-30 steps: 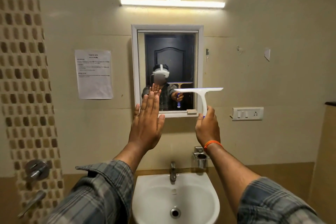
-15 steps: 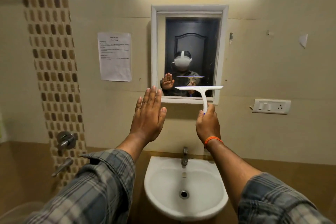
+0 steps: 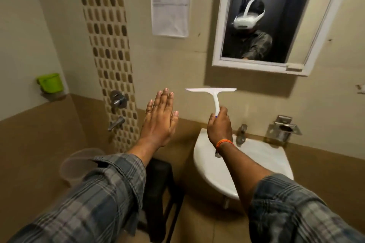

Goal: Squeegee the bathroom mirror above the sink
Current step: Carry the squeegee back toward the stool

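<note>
The white-framed mirror (image 3: 276,14) hangs at the upper right and reflects a person with a headset. My right hand (image 3: 219,126) grips the handle of a white squeegee (image 3: 212,92), blade uppermost and level, held in the air below the mirror's lower left corner and clear of the glass. My left hand (image 3: 160,118) is raised to the squeegee's left with fingers straight and palm toward the wall, holding nothing. The white sink (image 3: 256,165) sits under my right wrist.
A tap (image 3: 242,134) and a steel cup holder (image 3: 283,127) stand behind the sink. A paper notice (image 3: 170,0) is stuck left of the mirror. Shower valves (image 3: 117,108) sit on the mosaic strip. A green mug (image 3: 50,83), a clear bucket (image 3: 83,165) and a dark stool (image 3: 160,193) are at left.
The view has swung down and to the left, so the mirror now sits at the upper right. Both hands have dropped below the mirror; the squeegee blade no longer overlaps the glass.
</note>
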